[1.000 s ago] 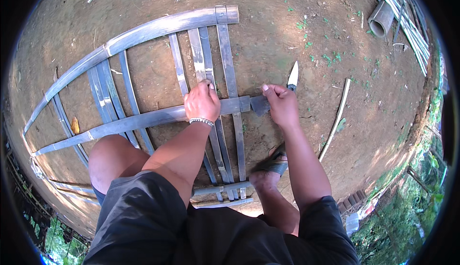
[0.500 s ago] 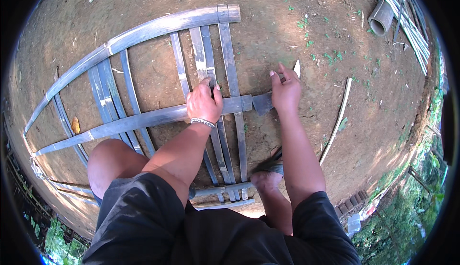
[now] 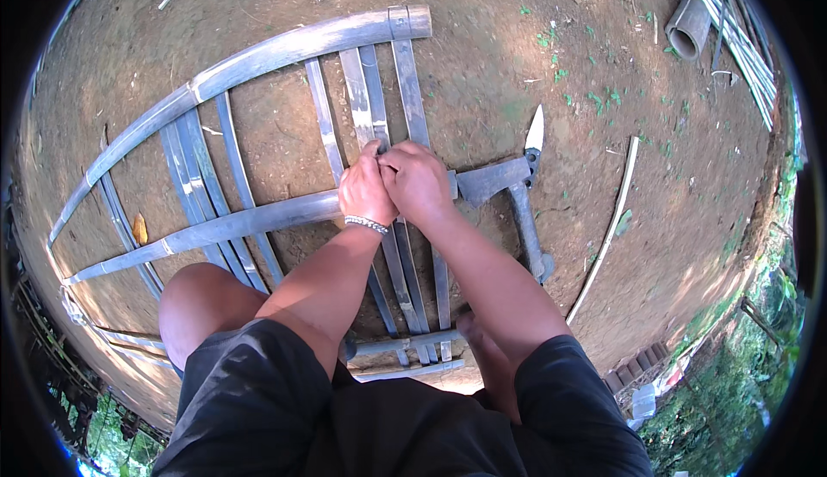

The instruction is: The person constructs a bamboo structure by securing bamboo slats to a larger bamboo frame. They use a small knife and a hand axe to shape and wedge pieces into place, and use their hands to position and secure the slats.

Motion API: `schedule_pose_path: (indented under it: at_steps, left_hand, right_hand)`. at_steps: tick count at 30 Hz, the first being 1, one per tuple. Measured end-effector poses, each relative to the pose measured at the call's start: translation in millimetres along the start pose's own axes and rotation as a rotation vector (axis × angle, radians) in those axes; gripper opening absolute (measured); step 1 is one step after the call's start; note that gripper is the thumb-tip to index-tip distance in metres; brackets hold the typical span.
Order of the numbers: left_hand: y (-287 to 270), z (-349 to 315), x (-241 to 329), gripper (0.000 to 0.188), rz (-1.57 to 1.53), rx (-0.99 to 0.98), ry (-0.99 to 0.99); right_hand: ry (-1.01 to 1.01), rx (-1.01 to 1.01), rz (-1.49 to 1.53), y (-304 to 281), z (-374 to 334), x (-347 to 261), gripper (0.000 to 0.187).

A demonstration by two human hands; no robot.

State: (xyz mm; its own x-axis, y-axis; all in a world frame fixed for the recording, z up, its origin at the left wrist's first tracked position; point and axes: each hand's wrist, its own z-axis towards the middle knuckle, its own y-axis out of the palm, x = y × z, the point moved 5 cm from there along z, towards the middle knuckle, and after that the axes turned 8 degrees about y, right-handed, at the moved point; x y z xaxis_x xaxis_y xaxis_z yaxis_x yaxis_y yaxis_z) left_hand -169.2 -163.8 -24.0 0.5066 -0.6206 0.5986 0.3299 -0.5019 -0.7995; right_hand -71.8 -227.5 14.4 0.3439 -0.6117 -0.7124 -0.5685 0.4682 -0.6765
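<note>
A person's right hand (image 3: 419,186), near the knife (image 3: 535,130) half a second earlier, now meets the left hand (image 3: 369,187) over a bamboo frame (image 3: 250,220) on bare ground (image 3: 689,197). Both hands are curled; what they grip, if anything, cannot be told, the fingers obscuring it. The dark-bladed tool (image 3: 493,179), its handle now uncovered, lies to the right.
</note>
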Motion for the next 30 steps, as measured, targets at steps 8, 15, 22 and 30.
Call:
schedule_pose_path:
  at_steps: [8,15,22,30]
  left_hand:
    - [0,-1,-2,0.060,0.020,0.021,0.049]
    - [-2,2,2,0.059,-0.003,-0.006,-0.019]
    - [-2,0,2,0.065,0.017,0.059,0.022]
    - [-1,-1,1,0.066,0.009,0.027,-0.009]
  right_hand:
    - [-0.080,-0.142,-0.100,-1,4,2,0.006]
    - [-0.003,-0.375,-0.130,-2,15,0,0.011]
    - [-0.052,-0.465,-0.226,4,19,-2,0.015]
    - [-0.026,-0.491,-0.249,7,21,-2,0.017]
